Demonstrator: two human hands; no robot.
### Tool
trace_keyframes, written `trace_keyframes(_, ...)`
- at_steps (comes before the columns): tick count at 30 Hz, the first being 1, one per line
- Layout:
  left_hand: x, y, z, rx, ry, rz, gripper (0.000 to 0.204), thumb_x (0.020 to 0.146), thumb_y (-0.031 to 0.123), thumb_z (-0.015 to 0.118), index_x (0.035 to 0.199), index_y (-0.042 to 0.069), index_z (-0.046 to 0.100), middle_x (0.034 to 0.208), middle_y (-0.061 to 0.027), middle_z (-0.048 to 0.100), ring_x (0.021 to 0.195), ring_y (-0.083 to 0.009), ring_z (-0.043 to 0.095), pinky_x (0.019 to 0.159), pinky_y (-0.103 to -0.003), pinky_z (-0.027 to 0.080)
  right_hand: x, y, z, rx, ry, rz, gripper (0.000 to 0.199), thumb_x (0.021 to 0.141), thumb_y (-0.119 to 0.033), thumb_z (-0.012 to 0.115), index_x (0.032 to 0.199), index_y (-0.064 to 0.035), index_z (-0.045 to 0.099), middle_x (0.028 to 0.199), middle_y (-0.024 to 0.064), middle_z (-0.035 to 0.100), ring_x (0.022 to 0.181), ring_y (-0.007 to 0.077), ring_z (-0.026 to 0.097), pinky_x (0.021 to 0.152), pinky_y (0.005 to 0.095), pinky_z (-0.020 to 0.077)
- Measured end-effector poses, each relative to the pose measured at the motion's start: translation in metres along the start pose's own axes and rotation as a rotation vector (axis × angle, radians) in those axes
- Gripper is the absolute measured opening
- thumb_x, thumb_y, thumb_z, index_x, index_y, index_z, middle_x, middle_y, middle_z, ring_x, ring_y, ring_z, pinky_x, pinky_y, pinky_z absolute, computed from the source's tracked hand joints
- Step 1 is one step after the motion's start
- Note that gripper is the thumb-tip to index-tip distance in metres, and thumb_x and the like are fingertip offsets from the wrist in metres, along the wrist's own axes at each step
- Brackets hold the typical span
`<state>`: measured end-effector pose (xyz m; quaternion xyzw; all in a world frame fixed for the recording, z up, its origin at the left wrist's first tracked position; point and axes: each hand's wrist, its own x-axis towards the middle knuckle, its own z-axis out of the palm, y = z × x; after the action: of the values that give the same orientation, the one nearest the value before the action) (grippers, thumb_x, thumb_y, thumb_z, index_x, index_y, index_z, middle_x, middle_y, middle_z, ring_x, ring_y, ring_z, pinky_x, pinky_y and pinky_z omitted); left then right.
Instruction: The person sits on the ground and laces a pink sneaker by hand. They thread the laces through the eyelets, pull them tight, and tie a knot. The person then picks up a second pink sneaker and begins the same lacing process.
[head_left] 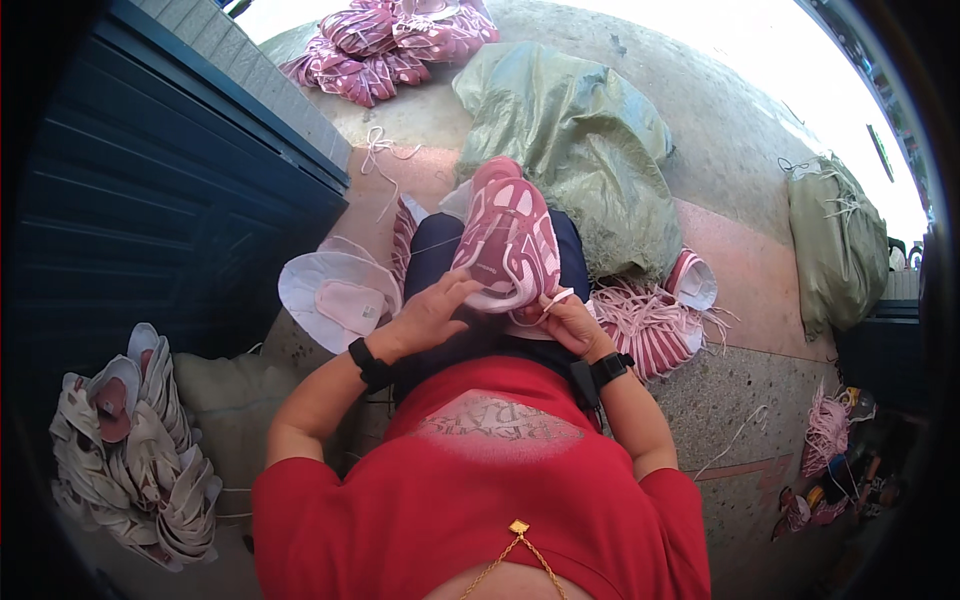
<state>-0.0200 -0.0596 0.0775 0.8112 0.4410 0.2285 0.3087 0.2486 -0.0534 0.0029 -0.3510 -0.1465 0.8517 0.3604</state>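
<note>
A pink and white shoe upper (508, 245) lies across my dark-trousered lap, its toe end pointing away from me. White lace runs through the eyelets along both sides of its opening. My left hand (432, 315) rests by the near left edge of the upper, fingers stretched and thumb apart. At the near right edge, my right hand (572, 322) pinches a white shoelace (556, 298), which forms a small loop above the fingers. The parts of the upper beneath the fingertips are hidden.
Striped pink uppers (655, 325) lie to my right, beside a large green woven sack (570, 140). A white upper (338, 300) sits left of my knees. More uppers (140, 460) are heaped lower left, with a pink pile (390, 45) ahead. A dark blue panelled wall (170, 190) bounds the left.
</note>
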Motion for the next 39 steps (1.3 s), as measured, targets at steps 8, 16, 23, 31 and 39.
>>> trace_keyframes(8, 0.010, -0.006, 0.035, 0.121, -0.031, -0.078, 0.037, 0.076, 0.011, 0.068, 0.111, 0.007, 0.056, 0.101, -0.0144, 0.060, 0.094, -0.0350, 0.057, 0.082, -0.040, 0.046, -0.008, 0.001, -0.009, 0.063, 0.402, 0.037, 0.022, 0.096, -0.022, 0.047, 0.102, -0.0023, 0.053, 0.089, 0.0057, 0.061, 0.048, 0.0097, 0.042, 0.062, 0.0336, 0.0516)
trace_keyframes(16, -0.004, 0.008, 0.022, 0.017, -0.079, -0.095, 0.039, 0.079, 0.015, 0.068, 0.114, 0.005, 0.054, 0.100, -0.0164, 0.059, 0.093, -0.0335, 0.059, 0.080, -0.039, 0.047, 0.064, 0.049, -0.007, 0.262, 0.315, 0.302, 0.036, 0.096, -0.041, 0.036, 0.097, -0.0099, 0.054, 0.079, 0.0017, 0.058, 0.059, 0.0142, 0.049, 0.058, 0.0341, 0.0449)
trace_keyframes(23, 0.016, -0.001, 0.062, 0.527, -0.239, -0.112, 0.035, 0.080, 0.026, 0.064, 0.112, 0.016, 0.053, 0.097, -0.0150, 0.057, 0.085, -0.0344, 0.061, 0.068, -0.044, 0.050, 0.030, 0.026, -0.012, -0.024, 0.417, 0.074, 0.033, 0.094, -0.037, 0.045, 0.100, -0.0084, 0.058, 0.085, 0.0035, 0.060, 0.054, 0.0108, 0.047, 0.048, 0.0325, 0.0449)
trace_keyframes(31, 0.031, 0.002, 0.090, 0.693, -0.235, -0.170, 0.026, 0.086, 0.019, 0.050, 0.112, 0.020, 0.053, 0.094, -0.0136, 0.055, 0.078, -0.0331, 0.062, 0.058, -0.044, 0.051, 0.020, -0.029, 0.027, -1.617, 0.449, -0.552, 0.047, 0.085, -0.038, 0.059, 0.107, 0.0030, 0.054, 0.093, 0.0238, 0.064, 0.078, 0.0331, 0.065, 0.058, 0.0430, 0.0510)
trace_keyframes(39, 0.028, -0.031, 0.088, 0.596, -0.198, -0.046, 0.032, 0.078, 0.021, 0.063, 0.108, 0.017, 0.055, 0.092, -0.0112, 0.055, 0.078, -0.0302, 0.061, 0.063, -0.039, 0.053, 0.054, -0.021, 0.039, -1.767, 0.453, -0.369, 0.032, 0.086, -0.035, 0.058, 0.085, -0.0024, 0.058, 0.080, 0.0194, 0.064, 0.080, 0.0375, 0.064, 0.069, 0.0464, 0.0491)
